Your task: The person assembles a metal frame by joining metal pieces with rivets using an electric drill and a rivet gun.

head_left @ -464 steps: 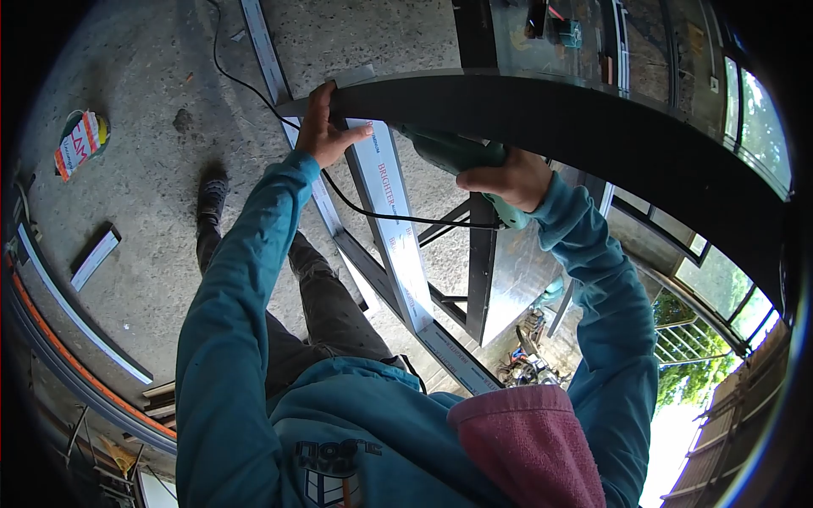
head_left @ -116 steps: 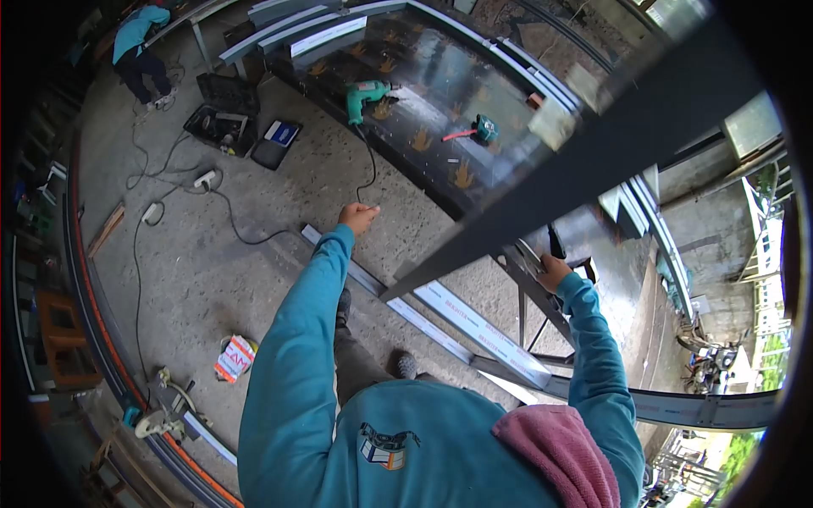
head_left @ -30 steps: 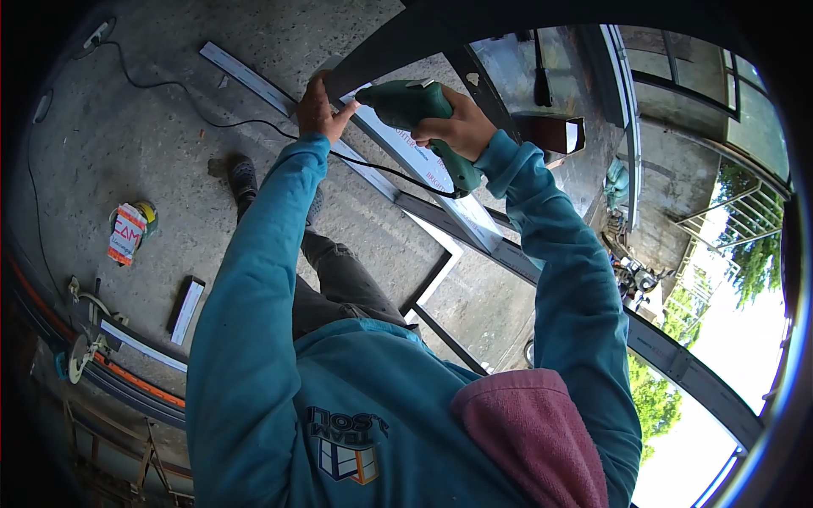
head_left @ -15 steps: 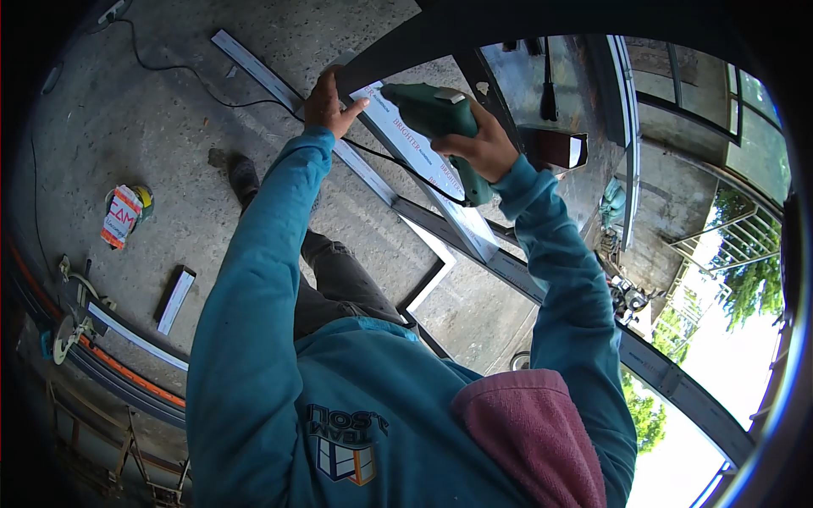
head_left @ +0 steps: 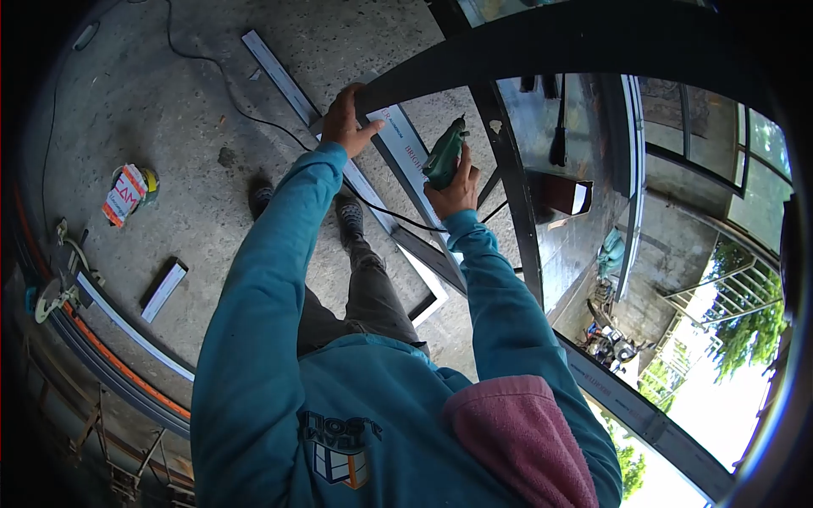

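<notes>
My left hand [head_left: 349, 127] is wrapped over the corner of a dark metal frame, where a film-covered aluminium profile [head_left: 396, 135] printed with a brand name meets a black bar [head_left: 542, 55]. Its thumb lies out along the profile. A green power drill [head_left: 444, 159] is in my right hand [head_left: 457, 190], held over the profile with its narrow tip pointing up and away, apart from the metal. My fingers hide part of its handle. A black cord [head_left: 373, 203] runs across the profile near that hand.
Film-covered strips [head_left: 279, 76] lie on the concrete floor [head_left: 203, 127]. At left are a round object with an orange-and-white label [head_left: 125, 196], a short profile piece [head_left: 165, 289] and long rails [head_left: 127, 364]. A brown box [head_left: 559, 193] sits to the right, with a motorcycle [head_left: 614, 345] beyond.
The drill has swung from pointing toward my left hand to pointing up and away, and my right hand has come lower and to the left. My left hand keeps its hold on the frame corner.
</notes>
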The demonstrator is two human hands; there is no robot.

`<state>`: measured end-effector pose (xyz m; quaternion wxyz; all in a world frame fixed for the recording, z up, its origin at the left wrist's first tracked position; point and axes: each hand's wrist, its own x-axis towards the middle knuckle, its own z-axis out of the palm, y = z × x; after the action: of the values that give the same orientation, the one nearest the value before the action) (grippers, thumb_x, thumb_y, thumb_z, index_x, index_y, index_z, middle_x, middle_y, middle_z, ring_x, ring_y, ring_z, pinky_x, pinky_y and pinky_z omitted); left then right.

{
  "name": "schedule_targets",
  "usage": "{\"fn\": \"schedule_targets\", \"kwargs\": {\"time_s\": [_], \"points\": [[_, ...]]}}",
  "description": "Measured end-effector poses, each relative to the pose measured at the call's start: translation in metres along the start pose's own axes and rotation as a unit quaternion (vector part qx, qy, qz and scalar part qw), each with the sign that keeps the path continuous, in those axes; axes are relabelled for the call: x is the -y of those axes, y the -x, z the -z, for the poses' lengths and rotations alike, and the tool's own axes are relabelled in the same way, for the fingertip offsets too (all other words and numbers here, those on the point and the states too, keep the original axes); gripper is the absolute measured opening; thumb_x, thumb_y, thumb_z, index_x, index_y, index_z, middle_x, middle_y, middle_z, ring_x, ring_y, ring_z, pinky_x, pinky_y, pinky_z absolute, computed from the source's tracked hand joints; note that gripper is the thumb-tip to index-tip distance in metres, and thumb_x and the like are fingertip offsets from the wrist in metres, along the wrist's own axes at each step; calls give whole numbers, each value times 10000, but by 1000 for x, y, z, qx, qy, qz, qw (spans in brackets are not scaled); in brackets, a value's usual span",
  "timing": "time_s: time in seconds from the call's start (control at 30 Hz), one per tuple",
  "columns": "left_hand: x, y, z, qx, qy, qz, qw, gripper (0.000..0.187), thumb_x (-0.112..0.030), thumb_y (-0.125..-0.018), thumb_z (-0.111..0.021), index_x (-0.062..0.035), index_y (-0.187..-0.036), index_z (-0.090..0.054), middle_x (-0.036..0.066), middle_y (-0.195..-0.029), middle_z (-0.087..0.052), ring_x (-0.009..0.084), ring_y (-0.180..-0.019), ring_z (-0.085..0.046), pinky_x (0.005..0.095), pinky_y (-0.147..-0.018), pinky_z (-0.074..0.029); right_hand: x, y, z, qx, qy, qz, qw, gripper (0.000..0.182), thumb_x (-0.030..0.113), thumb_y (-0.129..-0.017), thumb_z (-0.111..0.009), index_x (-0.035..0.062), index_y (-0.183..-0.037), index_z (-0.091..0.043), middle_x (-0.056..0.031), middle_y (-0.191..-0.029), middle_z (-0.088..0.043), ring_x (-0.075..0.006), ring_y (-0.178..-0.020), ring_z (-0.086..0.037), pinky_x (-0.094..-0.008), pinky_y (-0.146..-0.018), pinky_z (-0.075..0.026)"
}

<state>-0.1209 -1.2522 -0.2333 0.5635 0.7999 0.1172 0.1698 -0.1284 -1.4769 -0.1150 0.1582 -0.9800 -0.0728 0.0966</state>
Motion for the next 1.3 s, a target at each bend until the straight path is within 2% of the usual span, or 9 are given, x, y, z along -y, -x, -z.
{"fn": "schedule_targets", "kwargs": {"time_s": [0.13,0.23,0.33,0.53,0.63,0.77,0.97,1.07,1.3], "points": [[5,6,-15,-32,-21,8,999,758,-193,-656,-790,-27,-1266,-371,162,-1225,-453,302,-1122,-479,391,-947,-407,-11,-2,-11,17,-31,19,999,1087,139,-558,-737,133,-1437,-98,-273,-1167,-381,-431,-1060,-454,-438,-902,-445],[-6,5,-29,-78,91,50,992,877,-243,-578,-844,-25,-1271,-353,197,-1223,-421,345,-1137,-446,426,-979,-380,-17,-10,-14,43,-41,55,997,1099,147,-553,-741,127,-1436,-87,-283,-1183,-391,-428,-1063,-453,-433,-924,-434],[-11,11,-52,-223,83,90,967,982,-214,-565,-854,-30,-1318,-252,186,-1264,-337,344,-1153,-411,424,-992,-383,-38,-34,-30,54,-47,68,995,1120,149,-547,-737,177,-1439,-60,-303,-1181,-366,-452,-995,-500,-437,-912,-444],[-21,11,-51,-249,195,150,937,831,-209,-576,-845,-54,-1225,-350,159,-1196,-397,333,-1149,-387,440,-997,-339,-58,-54,-29,174,-73,29,982,1132,230,-512,-810,159,-1429,-150,-277,-1172,-450,-425,-1051,-491,-430,-949,-414],[-14,10,-54,-278,26,120,953,726,-260,-587,-824,-88,-1147,-397,132,-1123,-452,336,-1114,-394,484,-972,-268,-45,-55,-24,178,-79,31,980,1142,178,-489,-805,154,-1426,-154,-269,-1182,-446,-415,-1082,-466,-423,-965,-396],[-10,6,-53,-266,28,123,956,704,-258,-588,-821,-91,-1132,-405,125,-1117,-452,334,-1118,-386,482,-971,-270,-47,-63,-28,169,-71,50,982,1136,152,-484,-795,156,-1424,-158,-258,-1185,-442,-407,-1077,-464,-420,-960,-400],[-6,26,-46,-213,116,22,970,1059,-326,-507,-829,-102,-1348,-226,188,-1306,-306,384,-1222,-314,497,-1023,-236,-55,-65,-34,181,-109,62,975,1108,116,-492,-776,162,-1420,-172,-231,-1188,-437,-387,-1082,-455,-438,-956,-398],[6,29,-48,-207,112,28,971,1047,-310,-510,-814,-102,-1353,-228,184,-1305,-302,387,-1229,-295,501,-1034,-225,-64,-66,-37,209,-160,79,961,1087,95,-506,-767,166,-1418,-180,-226,-1200,-428,-383,-1089,-450,-445,-960,-392],[6,22,-57,-206,96,56,972,923,-289,-530,-768,-157,-1315,-302,145,-1243,-337,337,-1195,-261,503,-1023,-186,-47,-63,0,225,-270,46,935,805,-37,-678,-620,71,-1384,-250,-105,-1116,-521,-179,-933,-555,-295,-790,-471]]}}
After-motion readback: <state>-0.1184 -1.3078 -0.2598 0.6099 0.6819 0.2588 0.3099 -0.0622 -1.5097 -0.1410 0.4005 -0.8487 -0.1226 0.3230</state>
